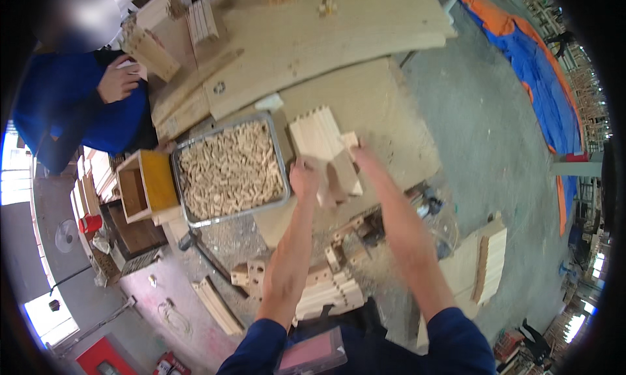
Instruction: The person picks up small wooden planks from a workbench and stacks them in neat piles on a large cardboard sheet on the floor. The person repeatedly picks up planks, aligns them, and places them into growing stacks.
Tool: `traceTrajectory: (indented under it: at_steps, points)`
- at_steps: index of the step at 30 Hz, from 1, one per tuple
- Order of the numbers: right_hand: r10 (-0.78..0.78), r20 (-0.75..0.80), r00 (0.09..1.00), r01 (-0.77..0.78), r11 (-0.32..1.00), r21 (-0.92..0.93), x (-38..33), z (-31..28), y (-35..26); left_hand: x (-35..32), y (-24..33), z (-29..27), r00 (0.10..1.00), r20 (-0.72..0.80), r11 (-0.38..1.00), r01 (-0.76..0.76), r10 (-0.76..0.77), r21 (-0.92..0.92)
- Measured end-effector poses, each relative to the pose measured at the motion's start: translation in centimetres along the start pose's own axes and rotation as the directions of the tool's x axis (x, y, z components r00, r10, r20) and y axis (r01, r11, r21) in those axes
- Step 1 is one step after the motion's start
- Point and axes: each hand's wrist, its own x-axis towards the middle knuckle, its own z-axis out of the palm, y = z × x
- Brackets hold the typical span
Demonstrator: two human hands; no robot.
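On the workbench board [404,140] in front of me lies a row of pale wooden strips [314,132], side by side, with notched far ends. My left hand [304,177] is closed at the near left side of the strips, its fingers curled; what it holds, if anything, is hidden. My right hand [366,158] grips a small pale wooden block [350,139] by the strips' right edge. Left of the strips stands a metal tray [285,179] filled with short wooden dowels [225,169].
A hammer [212,263] and drilled wood blocks [255,270] lie near my left forearm. Beside the tray is a yellow-sided wooden box [156,184]. A co-worker in blue [98,114] stands at far left, near stacked wood pieces [153,52]. More strips [329,295] lie close to my body.
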Motion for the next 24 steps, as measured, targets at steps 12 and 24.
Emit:
traceTrajectory:
  at_steps: [12,24]
  points:
    - [-0.134,0.007,0.991,0.120,0.907,0.404,-15.9,-4.9,-2.9,-28.1,-10.3,-18.8,0.772,0.634,0.931,-0.261,0.043,0.254]
    - [0.179,0.029,0.983,-0.159,0.771,0.617,-36.8,-5.5,6.3,-31.6,-14.7,-19.4,0.883,0.455,0.929,-0.258,0.116,0.264]
